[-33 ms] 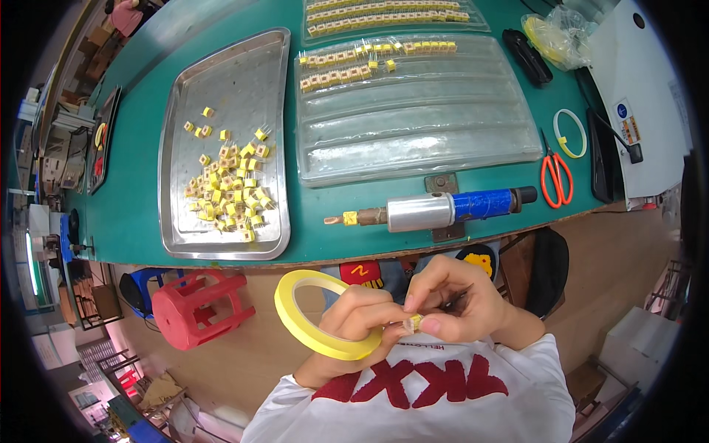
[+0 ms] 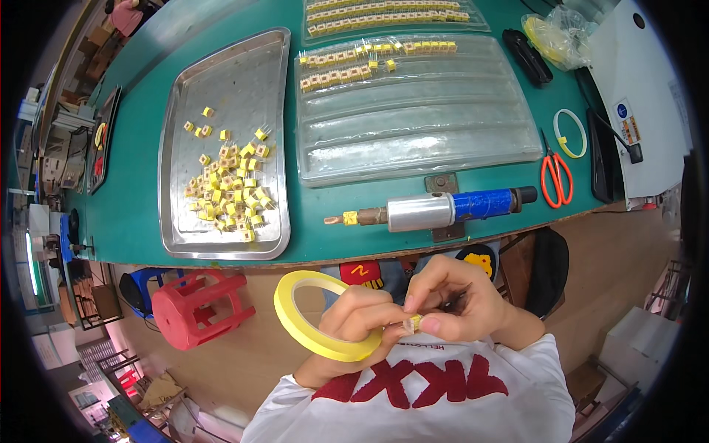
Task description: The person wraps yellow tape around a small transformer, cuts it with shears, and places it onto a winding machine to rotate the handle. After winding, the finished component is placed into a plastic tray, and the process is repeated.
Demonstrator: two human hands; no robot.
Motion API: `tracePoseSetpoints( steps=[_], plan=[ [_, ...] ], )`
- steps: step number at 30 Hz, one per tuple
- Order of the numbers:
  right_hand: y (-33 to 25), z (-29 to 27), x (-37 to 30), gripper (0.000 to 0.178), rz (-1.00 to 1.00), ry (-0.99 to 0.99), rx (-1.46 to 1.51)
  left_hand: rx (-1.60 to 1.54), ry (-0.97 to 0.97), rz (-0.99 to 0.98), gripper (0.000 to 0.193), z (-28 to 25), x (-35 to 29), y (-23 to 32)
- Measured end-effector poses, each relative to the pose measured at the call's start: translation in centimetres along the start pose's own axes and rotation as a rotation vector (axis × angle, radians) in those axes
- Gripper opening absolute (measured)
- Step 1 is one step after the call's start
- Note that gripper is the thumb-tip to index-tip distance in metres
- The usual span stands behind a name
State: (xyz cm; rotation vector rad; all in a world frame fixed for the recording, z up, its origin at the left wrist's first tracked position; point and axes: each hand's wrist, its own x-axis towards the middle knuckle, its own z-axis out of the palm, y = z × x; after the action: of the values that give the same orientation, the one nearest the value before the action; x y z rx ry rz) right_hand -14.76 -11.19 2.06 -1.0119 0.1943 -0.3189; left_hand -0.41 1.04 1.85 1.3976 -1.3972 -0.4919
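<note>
Plainly, everything centres on one small component with a yellow band and a pale end (image 2: 413,323), held between the two hands in front of the person's chest; the left hand (image 2: 358,314) pinches its left side between forefinger and thumb, while the right hand (image 2: 465,299) has its thumb tip against the yellow side and its forefinger curled just above; I cannot tell whether the right fingers also close on it; from the left grip the piece lies directly rightward, its pale end toward the left fingers, with neither hand clearly nearer since both touch it; its long axis is too small to read; a flat yellow ring-shaped roll of tape (image 2: 299,323) appears hooped around the left hand, tilted and well to the left of the component; beyond the hands, on the green tabletop (image 2: 332,244), a silver-and-blue cylindrical tool (image 2: 421,212) lies left to right along the near edge, a yellow-banded piece (image 2: 350,218) near its coppery left tip; left of it a shallow metal tray (image 2: 258,74) bears heaped yellow-banded components (image 2: 233,188); behind the tool stands a clear grooved plastic tray (image 2: 413,140) with rows of similar pieces (image 2: 336,77); orange-handled scissors (image 2: 550,156) lie to its right.
</note>
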Motion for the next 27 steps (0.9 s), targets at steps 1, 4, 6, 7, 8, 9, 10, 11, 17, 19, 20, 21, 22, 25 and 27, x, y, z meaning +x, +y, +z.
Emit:
tracePoseSetpoints(
  steps=[1, 4, 6, 7, 8, 9, 10, 11, 17, 19, 20, 21, 22, 25, 27],
  plan=[
    [0.1, 0.1, 0.0, 0.021, 0.004, 0.019, 0.014, 0.028, 0.011, 0.022, 0.031, 0.1, 0.0, -0.1],
    [0.3, 0.1, 0.1, 0.02, 0.038, 0.038, 0.032, 0.066, 0.048, 0.074, 0.03, 0.4, -0.1, -0.5],
    [0.2, 0.0, 0.1, 0.02, 0.068, 0.036, 0.037, 0.078, 0.076, 0.102, 0.03, 0.5, -0.1, -0.8],
    [0.1, -0.1, 0.2, 0.02, 0.073, 0.036, -0.012, 0.103, 0.083, 0.123, 0.029, 0.5, -0.1, -0.8],
    [0.1, -0.1, 0.1, 0.02, 0.078, 0.037, -0.061, 0.128, 0.09, 0.144, 0.029, 0.5, -0.1, -0.8],
    [0.1, 0.0, 0.2, 0.02, 0.078, 0.037, -0.061, 0.128, 0.09, 0.144, 0.029, 0.5, -0.1, -0.9],
    [0.2, 0.1, 0.2, 0.02, 0.068, 0.051, -0.042, 0.138, 0.074, 0.156, 0.029, 0.4, -0.1, -0.9],
    [0.3, 0.2, 0.3, 0.021, 0.057, 0.067, -0.023, 0.146, 0.056, 0.17, 0.029, 0.3, 0.0, -1.0],
    [0.0, -0.5, -0.1, 0.031, 0.011, -0.029, -0.042, -0.185, 0.07, -0.075, 0.023, 0.0, -0.2, -0.8],
    [-0.1, -0.6, 0.0, 0.033, -0.076, -0.03, -0.181, -0.239, 0.055, -0.123, 0.022, -0.2, -0.2, -0.7],
    [-0.2, -0.6, 0.1, 0.035, -0.167, -0.024, -0.319, -0.296, 0.033, -0.169, 0.021, -0.2, -0.2, -0.7],
    [-0.1, -0.6, 0.2, 0.035, -0.167, -0.024, -0.319, -0.296, 0.032, -0.169, 0.021, -0.2, -0.2, -0.8],
    [0.2, -0.6, 0.4, 0.034, -0.257, -0.005, -0.391, -0.295, 0.042, -0.155, 0.02, -0.1, -0.3, -0.9],
    [0.4, -0.6, 0.6, 0.033, -0.363, 0.013, -0.471, -0.256, 0.048, -0.137, 0.02, -0.2, -0.2, -0.7],
    [0.6, -0.8, 0.5, 0.032, -0.378, 0.013, -0.48, -0.22, 0.044, -0.133, 0.021, -0.4, 0.0, -0.4]
  ],
)
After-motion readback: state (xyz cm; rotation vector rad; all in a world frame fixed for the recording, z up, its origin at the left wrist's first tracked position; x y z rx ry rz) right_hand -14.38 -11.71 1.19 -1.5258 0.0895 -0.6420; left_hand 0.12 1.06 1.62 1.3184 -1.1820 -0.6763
